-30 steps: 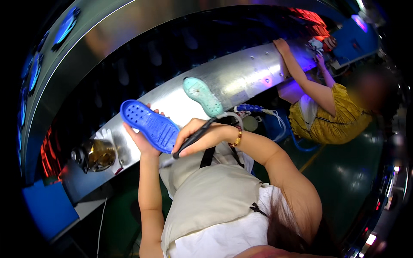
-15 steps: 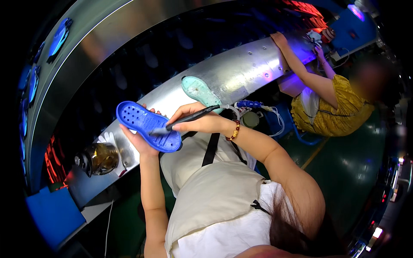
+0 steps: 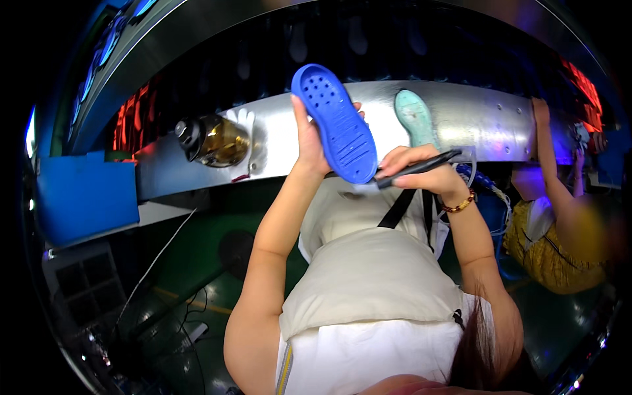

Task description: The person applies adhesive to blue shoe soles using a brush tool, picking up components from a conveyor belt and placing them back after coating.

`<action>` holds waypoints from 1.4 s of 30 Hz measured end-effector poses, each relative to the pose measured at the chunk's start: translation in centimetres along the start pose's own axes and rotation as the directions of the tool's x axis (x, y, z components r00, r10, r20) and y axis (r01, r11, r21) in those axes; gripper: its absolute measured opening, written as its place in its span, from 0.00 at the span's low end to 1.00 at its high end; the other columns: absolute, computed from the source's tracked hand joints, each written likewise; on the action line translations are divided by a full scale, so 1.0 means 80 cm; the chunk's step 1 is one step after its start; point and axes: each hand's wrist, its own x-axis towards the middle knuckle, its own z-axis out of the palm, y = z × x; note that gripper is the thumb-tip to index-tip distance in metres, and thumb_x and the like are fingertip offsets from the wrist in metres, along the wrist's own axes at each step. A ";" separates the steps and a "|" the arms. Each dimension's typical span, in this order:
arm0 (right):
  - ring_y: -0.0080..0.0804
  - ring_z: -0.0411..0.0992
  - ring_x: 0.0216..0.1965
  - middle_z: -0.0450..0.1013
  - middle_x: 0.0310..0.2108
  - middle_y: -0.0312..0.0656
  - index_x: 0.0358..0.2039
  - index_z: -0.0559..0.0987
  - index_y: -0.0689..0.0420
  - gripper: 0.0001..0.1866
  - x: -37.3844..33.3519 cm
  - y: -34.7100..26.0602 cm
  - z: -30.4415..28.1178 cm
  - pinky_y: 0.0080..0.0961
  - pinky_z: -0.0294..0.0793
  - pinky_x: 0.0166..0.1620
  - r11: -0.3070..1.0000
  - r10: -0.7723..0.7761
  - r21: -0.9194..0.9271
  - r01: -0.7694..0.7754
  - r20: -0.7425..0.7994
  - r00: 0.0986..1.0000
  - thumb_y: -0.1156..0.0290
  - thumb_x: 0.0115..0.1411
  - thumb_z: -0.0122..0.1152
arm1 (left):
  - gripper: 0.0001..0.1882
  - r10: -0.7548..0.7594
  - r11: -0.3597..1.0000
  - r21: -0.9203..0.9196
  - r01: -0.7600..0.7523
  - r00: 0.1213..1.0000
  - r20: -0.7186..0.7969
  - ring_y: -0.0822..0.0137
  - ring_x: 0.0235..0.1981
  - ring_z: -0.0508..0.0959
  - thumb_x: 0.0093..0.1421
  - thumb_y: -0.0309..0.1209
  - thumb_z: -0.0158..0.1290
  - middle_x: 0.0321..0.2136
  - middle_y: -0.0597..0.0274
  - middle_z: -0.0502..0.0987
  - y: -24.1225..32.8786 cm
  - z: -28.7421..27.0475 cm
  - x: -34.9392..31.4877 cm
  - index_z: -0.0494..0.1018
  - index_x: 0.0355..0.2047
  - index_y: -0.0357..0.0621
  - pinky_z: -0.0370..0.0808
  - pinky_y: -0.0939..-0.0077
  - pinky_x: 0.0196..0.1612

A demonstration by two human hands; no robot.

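Observation:
My left hand (image 3: 311, 146) grips a blue shoe sole (image 3: 339, 128) by its sides and holds it tilted above the metal ledge. The sole has a cluster of round holes at its far end and grooves toward its near end. In my right hand (image 3: 434, 183) is a black-handled brush (image 3: 431, 163), its pale, blurred tip at the sole's near end; whether it touches is hard to tell. A clear tube runs from the handle's rear. Just beyond my right hand, a pale teal shoe sole (image 3: 413, 113) lies on the ledge.
On the ledge (image 3: 289, 161) at left stand a jug of amber liquid (image 3: 224, 141) and a white glove (image 3: 245, 125). Dark soles lie on the conveyor (image 3: 270, 59) beyond. A blue panel (image 3: 89, 197) is at far left. A co-worker in yellow (image 3: 553, 250) sits at right.
The view has swung, so the bench now runs more level. The brush tip has gone from the sole's inner face to its near end. The sole is turned more upright.

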 end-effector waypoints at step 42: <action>0.35 0.73 0.35 0.74 0.30 0.47 0.28 0.76 0.64 0.09 0.021 -0.078 -0.005 0.26 0.71 0.40 0.849 -0.010 -0.496 0.182 0.329 0.944 0.78 0.43 0.61 | 0.21 -0.418 0.895 0.177 0.410 0.909 0.005 0.62 0.36 0.75 0.56 0.38 0.42 0.37 0.49 0.71 0.015 0.032 -0.025 0.64 0.44 0.33 0.74 0.72 0.38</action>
